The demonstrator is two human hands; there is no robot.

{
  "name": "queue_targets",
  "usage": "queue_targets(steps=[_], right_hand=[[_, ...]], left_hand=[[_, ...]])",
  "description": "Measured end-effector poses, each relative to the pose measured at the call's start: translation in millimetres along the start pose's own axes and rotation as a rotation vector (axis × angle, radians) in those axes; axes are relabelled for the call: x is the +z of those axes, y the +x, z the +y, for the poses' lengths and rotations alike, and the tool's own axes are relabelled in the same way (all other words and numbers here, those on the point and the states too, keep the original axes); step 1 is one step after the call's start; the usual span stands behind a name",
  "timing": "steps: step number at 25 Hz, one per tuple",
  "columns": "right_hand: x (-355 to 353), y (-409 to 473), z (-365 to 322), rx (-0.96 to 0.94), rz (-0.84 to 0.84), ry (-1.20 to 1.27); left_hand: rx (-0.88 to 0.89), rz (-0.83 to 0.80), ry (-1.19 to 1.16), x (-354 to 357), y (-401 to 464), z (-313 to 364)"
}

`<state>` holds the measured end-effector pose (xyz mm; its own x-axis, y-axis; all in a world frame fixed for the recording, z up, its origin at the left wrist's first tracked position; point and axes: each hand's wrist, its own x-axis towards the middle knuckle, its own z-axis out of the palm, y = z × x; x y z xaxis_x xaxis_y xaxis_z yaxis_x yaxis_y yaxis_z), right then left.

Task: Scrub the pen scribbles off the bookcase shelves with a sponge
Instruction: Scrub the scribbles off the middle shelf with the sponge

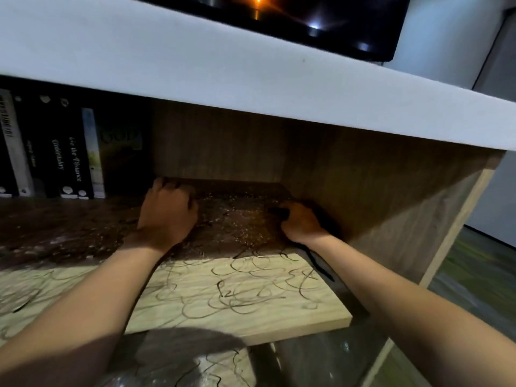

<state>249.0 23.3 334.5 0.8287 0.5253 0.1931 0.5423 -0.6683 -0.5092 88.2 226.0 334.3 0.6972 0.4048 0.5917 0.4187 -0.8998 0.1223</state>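
Observation:
The wooden shelf carries black pen scribbles across its lit front part. Its shaded back part looks wet and speckled with foam. My right hand is deep in the right corner and grips a dark sponge, of which only a small dark end shows past the fingers. My left hand rests knuckles-up on the wet shelf near the back wall. Its fingers are curled under, and nothing shows in them.
A row of upright books stands at the back left of the same shelf. The white top board overhangs the opening, and the wooden side panel closes it on the right. A dark screen sits above. More scribbles show on the lower shelf.

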Motion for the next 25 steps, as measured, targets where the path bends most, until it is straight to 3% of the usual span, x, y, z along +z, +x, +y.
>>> queue_targets(steps=[3,5,9,11,15,17,19,20,22,25], right_hand=[[-15,43,-2,-0.062,0.105,0.186],[-20,69,4,-0.017,0.215,0.059],[11,76,0,0.076,0.081,-0.362],[23,77,-10,0.060,0.082,-0.392],[1,85,-15,-0.039,-0.161,0.177],[-13,95,-5,0.007,-0.072,0.369],[-14,110,5,0.067,0.113,0.295],[-11,114,6,0.086,0.126,0.184],[4,118,-2,0.147,0.070,-0.037],[24,121,-33,0.209,0.013,-0.126]], left_hand=[[-0.025,0.045,-0.107,6,3,-8],[-0.034,0.056,-0.174,5,2,-8],[-0.023,0.007,-0.286,4,-2,-5],[-0.025,0.006,-0.328,6,-4,-7],[-0.049,-0.022,-0.332,4,-2,-7],[-0.052,-0.041,-0.335,3,-3,-6],[-0.050,-0.048,-0.320,2,-4,-6],[-0.053,-0.053,-0.313,2,-4,-7],[-0.069,-0.066,-0.305,2,-4,-8],[-0.068,-0.056,-0.305,4,-4,-9]])
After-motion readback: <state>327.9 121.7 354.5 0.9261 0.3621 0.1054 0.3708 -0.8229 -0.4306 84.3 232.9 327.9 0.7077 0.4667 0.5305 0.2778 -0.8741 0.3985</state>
